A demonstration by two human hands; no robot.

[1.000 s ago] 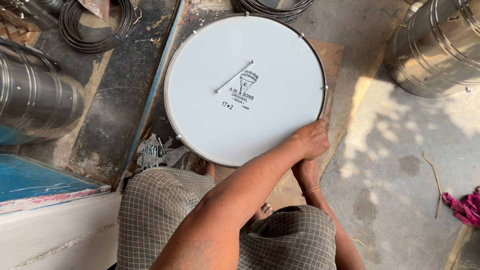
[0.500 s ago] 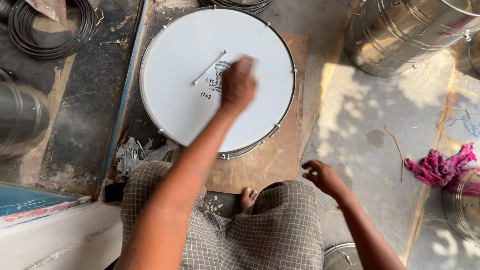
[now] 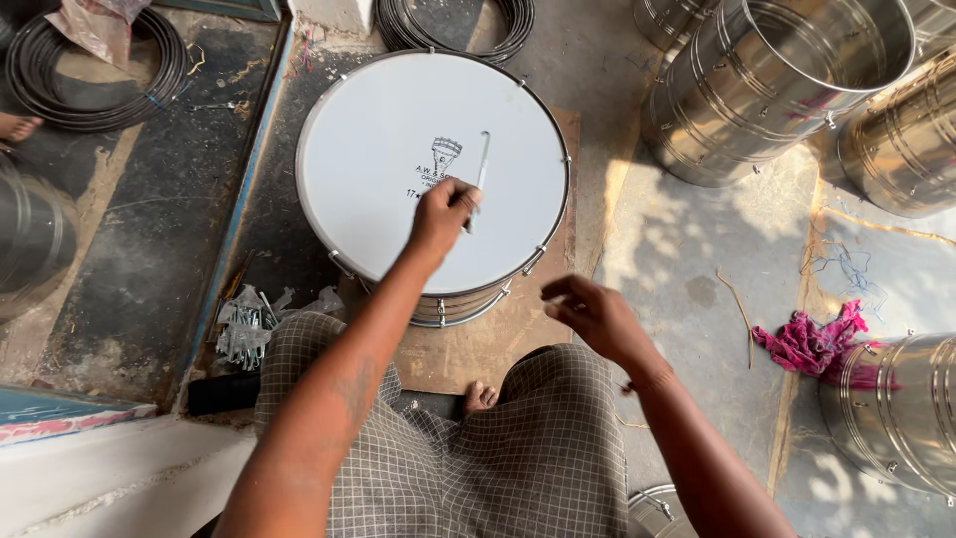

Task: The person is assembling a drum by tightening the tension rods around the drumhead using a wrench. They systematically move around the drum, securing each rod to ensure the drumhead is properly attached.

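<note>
A seated person in a checked wrap works at a white-headed drum (image 3: 398, 149) set on a brown board (image 3: 498, 339) on the workshop floor. Nearest the camera, the right hand (image 3: 597, 314) hovers loosely curled and holding nothing, just off the drum's near rim. Beyond it, the left hand (image 3: 443, 214) rests on the drumhead, fingers closed around the lower end of a slim metal tuning key (image 3: 481, 169) that lies flat near the head's centre. The work appears to be at the tool-pickup stage: the key is gripped but not lifted clear. The next move looks to call for carrying it to one of the tension lugs on the steel rim while the free hand steadies the shell. Farther off lie coils of black wire (image 3: 95, 75), bare steel drum shells (image 3: 787, 90) and a pink rag (image 3: 812, 339)
</note>
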